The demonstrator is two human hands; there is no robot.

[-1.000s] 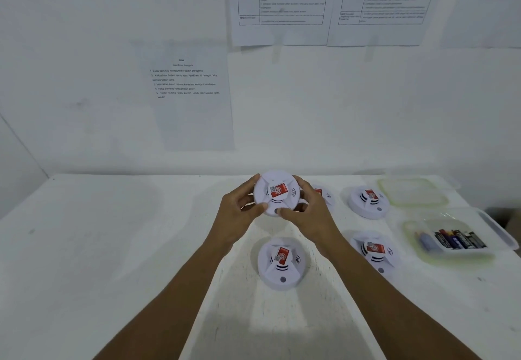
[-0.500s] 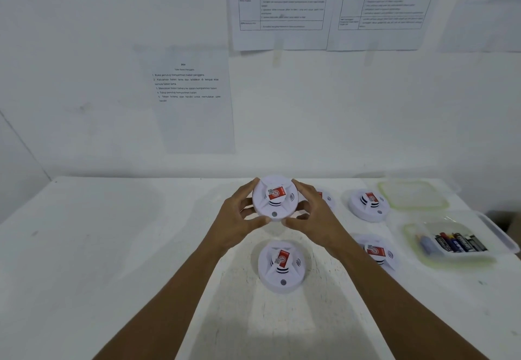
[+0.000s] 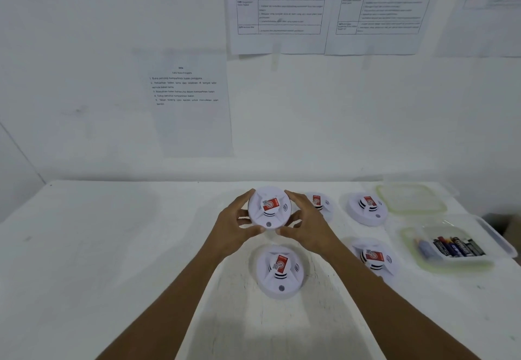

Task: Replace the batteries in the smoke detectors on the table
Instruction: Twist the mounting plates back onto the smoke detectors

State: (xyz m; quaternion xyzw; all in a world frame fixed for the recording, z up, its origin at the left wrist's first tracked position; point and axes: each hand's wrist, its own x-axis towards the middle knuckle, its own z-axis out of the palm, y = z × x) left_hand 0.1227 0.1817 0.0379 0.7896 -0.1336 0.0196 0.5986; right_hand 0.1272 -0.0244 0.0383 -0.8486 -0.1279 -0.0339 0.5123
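White table [image 3: 112, 246] below taped instruction sheets [image 3: 191, 100]. The left hand [image 3: 234, 227] curls round one edge of the raised smoke detector [image 3: 269, 208] and the right hand [image 3: 307, 224] grasps the opposite edge, above a second detector [image 3: 279, 272] lying flat. The casing should probably be turned with even, opposed pressure, without squeezing. Batteries [image 3: 456, 246] lie in the clear tub [image 3: 499, 244], well apart.

We cannot read the tiny, blurry words on the wall papers [image 3: 279, 7], whose tops the picture's edge cuts off, our right hand [image 3: 307, 224] hides the left half of one far smoke detector [image 3: 321, 203], and the names on the batteries [image 3: 454, 246] are too blurry for us to tell.
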